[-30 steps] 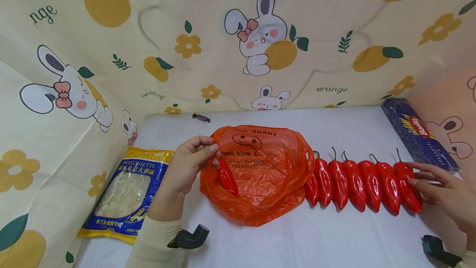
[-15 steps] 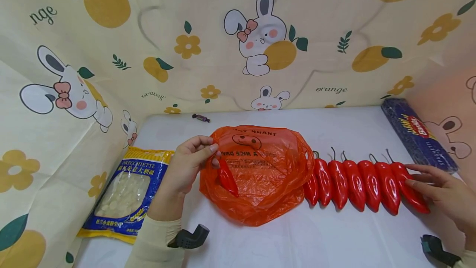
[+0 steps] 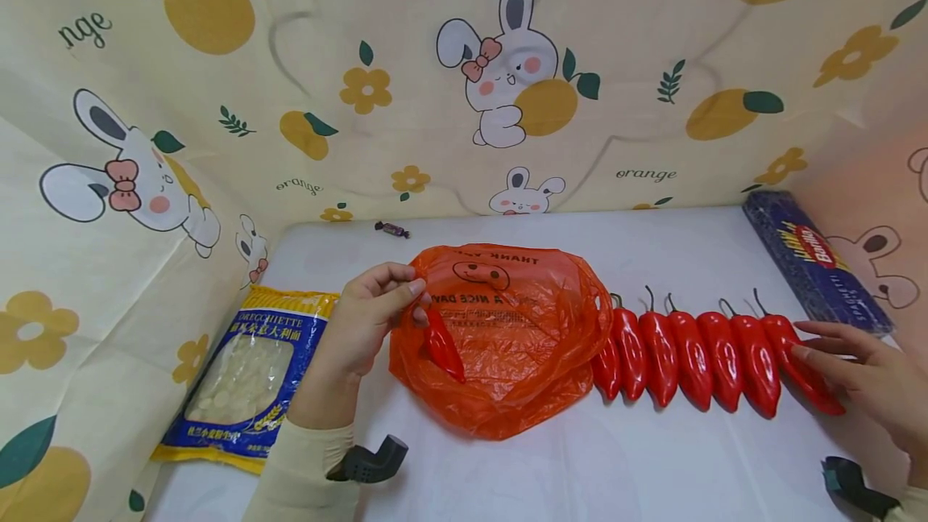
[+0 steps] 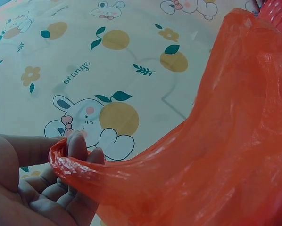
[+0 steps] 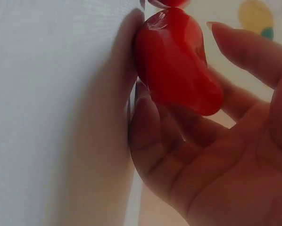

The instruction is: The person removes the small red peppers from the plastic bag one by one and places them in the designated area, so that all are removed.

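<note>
In the head view my left hand [image 3: 373, 316] pinches the left edge of an orange-red plastic bag [image 3: 522, 361]. The left wrist view shows that edge of the bag [image 4: 75, 169] looped between thumb and fingers. One red pepper [image 3: 443, 345] shows within the bag, just below the left fingertips. Right of the bag runs a row of several shiny red peppers [image 3: 690, 361] with thin stems. My right hand [image 3: 863, 369] is at the rightmost, tilted pepper [image 3: 801, 365]; up close, its fingers lie behind this pepper [image 5: 174, 61], and the thumb stands slightly apart from it.
A blue and yellow bag of orecchiette [image 3: 242, 377] lies at the left. A dark blue spaghetti box [image 3: 819, 256] stands at the back right. A small wrapped candy [image 3: 392, 229] lies near the back edge of the white table [image 3: 580, 474], before a patterned cloth [image 3: 406, 22].
The rightmost pepper has tilted at my right hand, its stem swinging left and its tip shifting right. My left hand and the bag have stayed in place.
</note>
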Tool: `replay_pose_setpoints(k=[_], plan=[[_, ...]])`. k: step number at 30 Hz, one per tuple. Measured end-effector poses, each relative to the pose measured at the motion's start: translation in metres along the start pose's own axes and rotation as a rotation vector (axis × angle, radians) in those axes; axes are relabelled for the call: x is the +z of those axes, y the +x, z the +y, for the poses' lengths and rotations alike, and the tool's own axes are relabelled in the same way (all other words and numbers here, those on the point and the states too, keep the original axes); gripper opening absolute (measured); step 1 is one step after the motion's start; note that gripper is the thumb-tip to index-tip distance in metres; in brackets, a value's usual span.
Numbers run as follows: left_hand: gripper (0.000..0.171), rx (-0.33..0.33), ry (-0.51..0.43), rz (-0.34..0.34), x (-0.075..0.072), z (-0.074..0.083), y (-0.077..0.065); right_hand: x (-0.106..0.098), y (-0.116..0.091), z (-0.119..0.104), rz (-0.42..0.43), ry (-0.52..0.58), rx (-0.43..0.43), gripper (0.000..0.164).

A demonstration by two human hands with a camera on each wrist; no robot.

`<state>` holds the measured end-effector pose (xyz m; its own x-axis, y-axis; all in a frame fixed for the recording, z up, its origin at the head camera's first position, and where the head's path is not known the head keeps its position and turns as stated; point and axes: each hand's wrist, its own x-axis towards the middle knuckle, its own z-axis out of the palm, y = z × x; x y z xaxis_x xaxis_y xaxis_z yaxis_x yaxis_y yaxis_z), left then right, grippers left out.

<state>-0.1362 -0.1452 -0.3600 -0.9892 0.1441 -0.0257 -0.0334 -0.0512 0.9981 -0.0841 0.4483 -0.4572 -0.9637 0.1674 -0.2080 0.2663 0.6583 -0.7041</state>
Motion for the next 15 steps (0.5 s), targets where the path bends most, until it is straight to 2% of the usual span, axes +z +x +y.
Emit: replay_pose_setpoints(k=[7, 15], plan=[[0.012, 0.002, 0.0, -0.007, 0.0003, 0.0004, 0.0003, -0.0007, 0.0013, 0.0082, 0.024, -0.006, -0.007, 0.054], [0.012, -0.013, 0.004, -0.002, 0.0013, 0.0008, 0.0006, -0.0014, 0.0018, 0.006, -0.013, -0.009, 0.003, 0.056]])
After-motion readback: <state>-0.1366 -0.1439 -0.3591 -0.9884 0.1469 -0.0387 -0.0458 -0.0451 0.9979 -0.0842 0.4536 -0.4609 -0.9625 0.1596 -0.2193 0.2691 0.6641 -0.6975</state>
